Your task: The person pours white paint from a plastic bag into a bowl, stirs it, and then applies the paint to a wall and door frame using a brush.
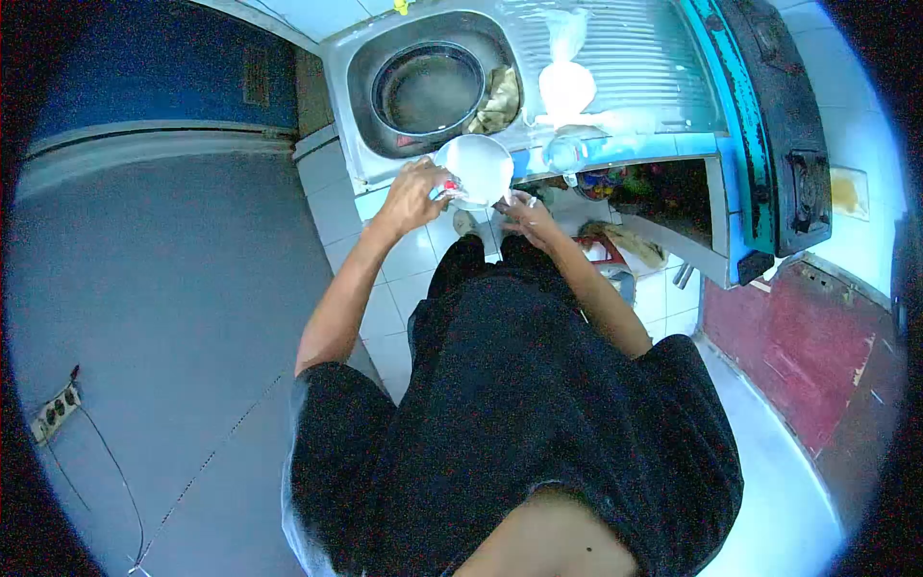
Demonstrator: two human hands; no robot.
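A round white dish (478, 165), a bowl or a plate, is tilted in front of the sink's front edge. My left hand (415, 199) is closed on its left rim, beside a small red patch that I cannot make out. At the lower right rim, my right hand (529, 217) grips the dish with bent fingers, and whitish spots that look like suds show on them. Just beyond the dish, a large dark round pan (385, 113) holding cloudy water stands in the metal sink (358, 72). A crumpled beige cloth (499, 100) lies beside the pan.
On the ribbed drainboard (644, 58) sits a bright white bag (566, 87). A clear cup or jar (565, 154) stands near the counter's front edge. Below is an open shelf (663, 192) with colourful items. A teal and black appliance (760, 125) borders the right.
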